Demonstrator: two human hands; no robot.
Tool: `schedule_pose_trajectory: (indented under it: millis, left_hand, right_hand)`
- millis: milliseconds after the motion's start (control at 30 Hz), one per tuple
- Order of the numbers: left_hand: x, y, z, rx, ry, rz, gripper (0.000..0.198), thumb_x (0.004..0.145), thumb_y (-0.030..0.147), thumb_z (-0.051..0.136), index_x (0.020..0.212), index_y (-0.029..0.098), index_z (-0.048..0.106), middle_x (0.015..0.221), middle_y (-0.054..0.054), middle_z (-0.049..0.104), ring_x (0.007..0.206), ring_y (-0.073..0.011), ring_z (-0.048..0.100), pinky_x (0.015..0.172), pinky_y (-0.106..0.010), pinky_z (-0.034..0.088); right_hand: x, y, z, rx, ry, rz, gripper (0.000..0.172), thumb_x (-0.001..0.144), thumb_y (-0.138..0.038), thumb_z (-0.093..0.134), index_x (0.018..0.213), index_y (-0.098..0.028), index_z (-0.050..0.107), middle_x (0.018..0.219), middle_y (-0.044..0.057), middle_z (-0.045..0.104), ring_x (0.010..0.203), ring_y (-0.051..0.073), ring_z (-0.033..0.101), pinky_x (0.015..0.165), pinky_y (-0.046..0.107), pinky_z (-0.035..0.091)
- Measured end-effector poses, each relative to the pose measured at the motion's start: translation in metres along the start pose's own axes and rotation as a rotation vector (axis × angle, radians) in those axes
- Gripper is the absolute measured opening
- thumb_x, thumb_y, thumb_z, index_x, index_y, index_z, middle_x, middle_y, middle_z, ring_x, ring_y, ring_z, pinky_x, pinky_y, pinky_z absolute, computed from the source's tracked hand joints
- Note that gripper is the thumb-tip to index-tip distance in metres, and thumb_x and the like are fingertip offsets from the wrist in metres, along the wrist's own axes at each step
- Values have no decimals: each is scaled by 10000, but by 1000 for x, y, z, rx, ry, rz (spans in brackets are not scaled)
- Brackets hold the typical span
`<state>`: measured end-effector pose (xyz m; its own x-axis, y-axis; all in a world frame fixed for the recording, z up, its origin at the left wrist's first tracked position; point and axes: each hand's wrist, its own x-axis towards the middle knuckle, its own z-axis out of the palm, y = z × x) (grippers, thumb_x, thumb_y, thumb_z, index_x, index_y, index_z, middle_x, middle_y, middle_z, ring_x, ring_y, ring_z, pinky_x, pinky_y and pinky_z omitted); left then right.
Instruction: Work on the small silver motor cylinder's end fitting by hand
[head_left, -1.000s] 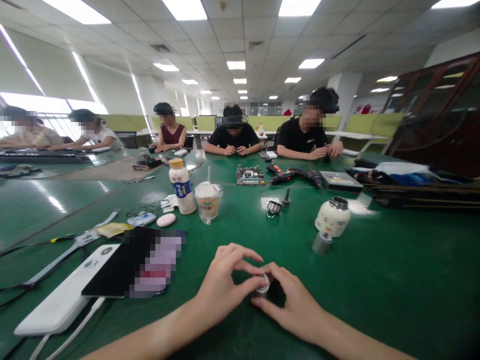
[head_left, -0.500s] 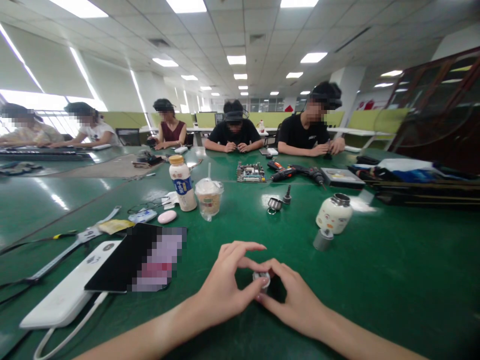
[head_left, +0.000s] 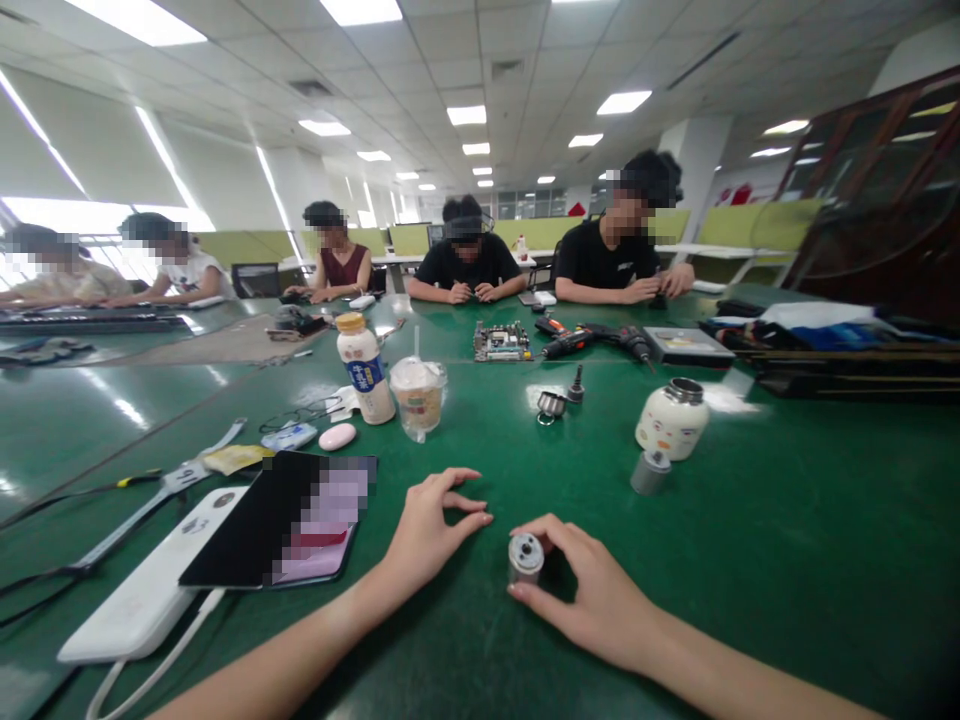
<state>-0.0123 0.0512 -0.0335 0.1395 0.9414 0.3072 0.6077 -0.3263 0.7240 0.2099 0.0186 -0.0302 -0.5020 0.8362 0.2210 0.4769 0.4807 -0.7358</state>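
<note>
A small electric motor [head_left: 526,558], a silvery cylinder with holes in its top face, stands upright on the green table. My right hand [head_left: 585,590] grips it from the right between thumb and fingers. To the left, my left hand [head_left: 431,525] hovers apart from the motor, its fingers spread with nothing between them. A second metal cylinder [head_left: 649,474], much like the first, stands farther off to the right. Just behind that is a cream jar-shaped flask [head_left: 673,420] with a face drawn on it and its mouth uncovered.
A metal lid [head_left: 551,404] and a dark drill chuck [head_left: 576,385] lie ahead. Left are a bottle [head_left: 365,370], a plastic cup [head_left: 418,395], a tablet [head_left: 232,520] and a white power bank [head_left: 150,580]. Beyond stand a circuit board [head_left: 502,342], power drills [head_left: 592,342] and several seated people.
My left hand has let go of the motor and drawn away to the left. The right hand keeps its hold, and the motor's top face now shows.
</note>
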Motion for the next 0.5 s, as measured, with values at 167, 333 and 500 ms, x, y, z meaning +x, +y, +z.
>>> schedule_pose_trajectory:
  millis: [167, 333, 500]
  left_hand:
    - [-2, 17, -4, -31, 42, 3, 317, 797, 274, 752, 1067, 230, 592, 920, -21, 783, 1010, -252, 708, 968, -404, 441]
    - [-14, 52, -6, -86, 79, 126, 341, 789, 278, 773, 1081, 241, 601, 861, 2, 783, 1018, -253, 689, 965, -406, 412]
    - [-20, 62, 0, -23, 27, 169, 338, 750, 262, 806, 1041, 262, 632, 888, 17, 785, 1060, -255, 640, 939, -393, 395]
  right_hand:
    - [0, 1, 0, -3, 3, 0, 287, 818, -274, 698, 1079, -241, 582, 1003, 11, 683, 915, 208, 617, 824, 335, 459]
    - [0, 4, 2, -10, 3, -16, 257, 825, -295, 701, 1041, -232, 577, 966, 9, 674, 890, 209, 610, 798, 333, 458]
    - [0, 5, 2, -6, -1, -29, 281, 837, -304, 692, 1077, -235, 564, 1011, 20, 667, 912, 217, 607, 802, 343, 454]
